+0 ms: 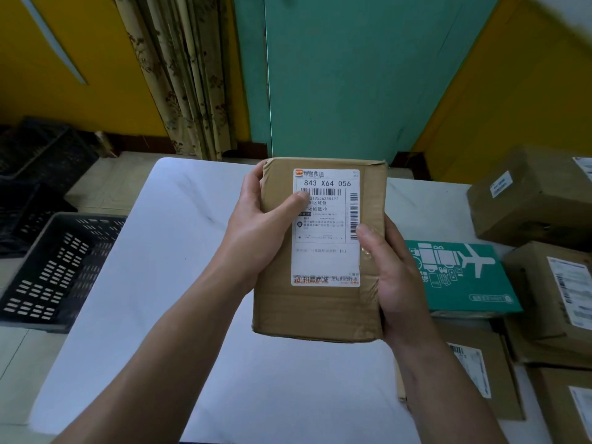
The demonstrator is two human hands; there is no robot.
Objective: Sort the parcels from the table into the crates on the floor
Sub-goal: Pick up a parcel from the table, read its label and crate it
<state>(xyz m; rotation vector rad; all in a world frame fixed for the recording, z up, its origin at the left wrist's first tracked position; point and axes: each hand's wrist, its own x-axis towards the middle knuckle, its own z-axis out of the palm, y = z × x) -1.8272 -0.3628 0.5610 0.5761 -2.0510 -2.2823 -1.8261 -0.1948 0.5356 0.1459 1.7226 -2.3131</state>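
Both hands are on one parcel [320, 309], a brown cardboard box held up over the white tabletop [160, 283], its top face turned to the camera. The left grip [259, 225] is wrapped round the parcel's left edge, with the thumb lying across the barcode on the white shipping label [325, 264]. The right grip [394, 277] holds the right side lower down. Its thumb is pressed on the top face just beside the label, and its fingers are out of sight behind the box. The label's big line reads 843 X64 056.

On the right of the tabletop more parcels wait. A green box [458, 274] printed with a white plane lies nearest the right wrist, and a stack of brown boxes [525, 200] sits beyond and beside it. A flat brown one [474, 370] lies partly under the right forearm.

On the floor to the left stands a grey slotted crate [61, 267], close against the tabletop's edge. Darker crates [41, 155] stand behind it, near the yellow wall [80, 100]. A patterned curtain [179, 75] hangs at the back.
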